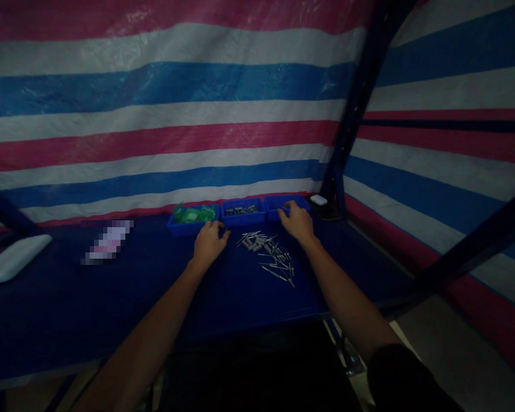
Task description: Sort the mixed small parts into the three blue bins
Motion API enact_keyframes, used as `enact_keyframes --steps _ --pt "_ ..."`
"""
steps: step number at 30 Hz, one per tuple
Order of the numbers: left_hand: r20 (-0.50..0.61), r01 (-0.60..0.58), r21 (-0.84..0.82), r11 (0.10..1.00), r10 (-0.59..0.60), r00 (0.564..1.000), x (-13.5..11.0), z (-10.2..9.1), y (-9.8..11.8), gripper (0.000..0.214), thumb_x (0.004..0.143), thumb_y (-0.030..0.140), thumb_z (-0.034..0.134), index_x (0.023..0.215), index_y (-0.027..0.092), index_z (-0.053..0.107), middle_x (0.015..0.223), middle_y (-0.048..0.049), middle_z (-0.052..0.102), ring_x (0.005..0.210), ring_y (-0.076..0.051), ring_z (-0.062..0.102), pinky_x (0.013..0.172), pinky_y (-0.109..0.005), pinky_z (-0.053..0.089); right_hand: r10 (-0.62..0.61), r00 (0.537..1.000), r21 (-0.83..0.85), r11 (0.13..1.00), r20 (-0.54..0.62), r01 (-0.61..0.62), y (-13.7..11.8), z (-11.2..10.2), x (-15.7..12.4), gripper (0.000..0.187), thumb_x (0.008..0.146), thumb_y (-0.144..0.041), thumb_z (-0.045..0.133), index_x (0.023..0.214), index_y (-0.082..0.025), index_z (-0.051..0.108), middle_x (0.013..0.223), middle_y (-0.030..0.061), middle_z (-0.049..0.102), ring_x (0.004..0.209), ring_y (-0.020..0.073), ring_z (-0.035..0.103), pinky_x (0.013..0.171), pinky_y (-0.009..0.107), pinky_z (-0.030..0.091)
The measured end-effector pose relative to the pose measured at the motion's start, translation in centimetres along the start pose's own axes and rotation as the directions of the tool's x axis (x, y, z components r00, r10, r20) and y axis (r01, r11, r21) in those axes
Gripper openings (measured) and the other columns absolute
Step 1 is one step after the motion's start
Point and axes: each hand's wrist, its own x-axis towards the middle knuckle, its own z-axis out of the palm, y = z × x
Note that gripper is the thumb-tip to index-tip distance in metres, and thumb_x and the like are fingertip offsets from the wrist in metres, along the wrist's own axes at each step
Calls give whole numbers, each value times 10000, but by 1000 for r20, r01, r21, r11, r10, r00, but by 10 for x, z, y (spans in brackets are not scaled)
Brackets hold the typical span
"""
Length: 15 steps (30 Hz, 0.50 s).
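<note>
sleeve [405, 377]: dark, the nearest to the camera in the head view, around the right arm, well behind the right hand [297, 222].
forearms [154, 323]: both bare, reaching forward over the blue table [111, 320], and coming a little toward each other.
left hand [210, 241]: palm seems downward, fingers half bent, thumb near the index finger, just before the left tray [193, 229], which carries green bags [195, 214]; if something small is between the tips, i cannot tell.
right hand pose: fingers bent and spread a little, over the near side of the right tray [272, 215]; it is too dark to tell whether it has hold of a part.
metal pins [285, 258]: loose, thin, crossing each other on the table, between the two hands and nearer to the body.
grey pieces [256, 245]: shorter and thicker, at the heap's side toward the left hand.
grip on pins: i judge them light, stiff and rather slippery, not fragile; the middle of the shaft, between thumb and index finger, seems the best place.
middle tray [243, 219]: ahead of the gap between the hands, with small metal parts inside.
</note>
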Motion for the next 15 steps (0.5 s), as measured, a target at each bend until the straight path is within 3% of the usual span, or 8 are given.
enact_keyframes --steps 3,7,10,15 --pt "60 53 60 997 -57 997 1 -1 -9 219 749 379 537 835 192 610 833 -70 576 764 -213 571 684 -300 441 -146 989 61 988 21 144 -17 4 -11 343 852 -437 421 1065 -200 546 826 71 656 761 201 607 657 268 400" --pt "181 -22 39 999 14 983 -2 -2 -11 132 751 211 484 755 197 615 805 -55 581 750 -188 569 677 -271 424 -337 941 145 933 41 328 -39 4 -23 286 857 -398 425 1017 -212 573 726 24 644 673 162 591 612 236 369" --pt "240 -89 12 996 83 967 -4 -3 -8 141 742 148 460 737 185 596 787 -59 576 772 -195 562 698 -284 416 -406 911 178 904 77 388 -50 3 -30 276 854 -393 432 1005 -215 579 672 4 627 630 147 578 576 223 342" --pt "242 -145 -30 989 148 959 -3 -3 -6 109 759 170 474 777 177 582 802 -64 568 782 -196 550 721 -296 414 -448 875 177 891 181 419 -57 4 -38 261 840 -397 461 992 -226 586 671 0 631 629 140 579 554 217 318"
